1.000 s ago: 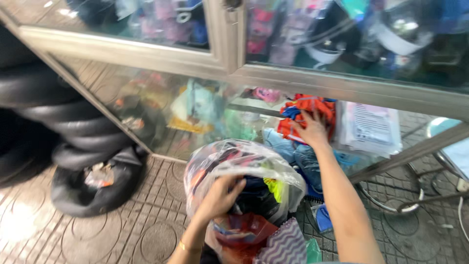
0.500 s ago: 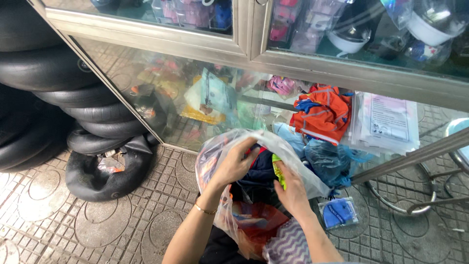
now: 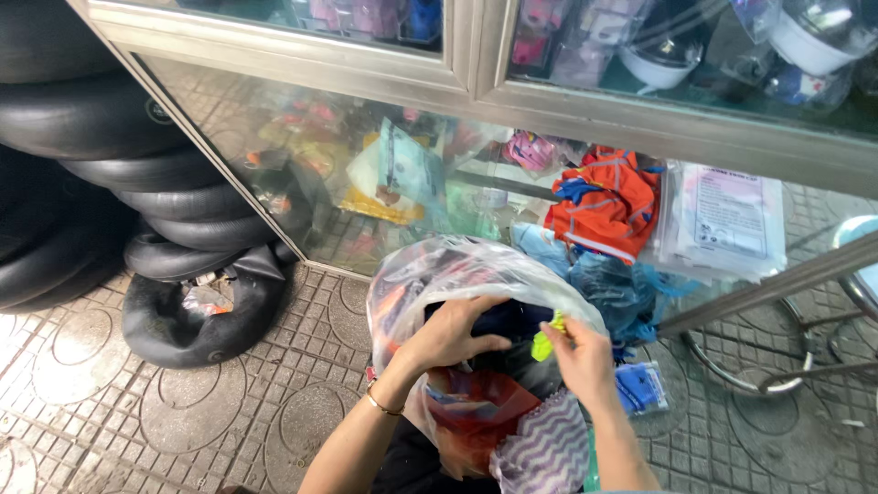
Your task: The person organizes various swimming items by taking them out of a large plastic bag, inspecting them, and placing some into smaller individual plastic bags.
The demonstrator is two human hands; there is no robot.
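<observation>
At far left I see a stack of black rubber inner tubes [image 3: 110, 183] on the patterned paving floor [image 3: 91, 402], leaning by a glass display cabinet [image 3: 476, 82] with a metal frame. In the centre, low in view, sits a clear plastic bag [image 3: 430, 284] stuffed with dark and coloured clothes. My left hand [image 3: 448, 334] rests curled on the bag's open mouth, its grip clenched on the plastic edge. Just right of it, my right hand [image 3: 581, 361] pinches a small yellow-green piece [image 3: 547, 337]. Behind the bag, an orange garment [image 3: 608, 206] and blue bags lie against the glass, with flat clear packets [image 3: 722, 220] further right. A metal stool frame [image 3: 777, 357] is cut off at the right edge. The cabinet's contents blur behind reflections
</observation>
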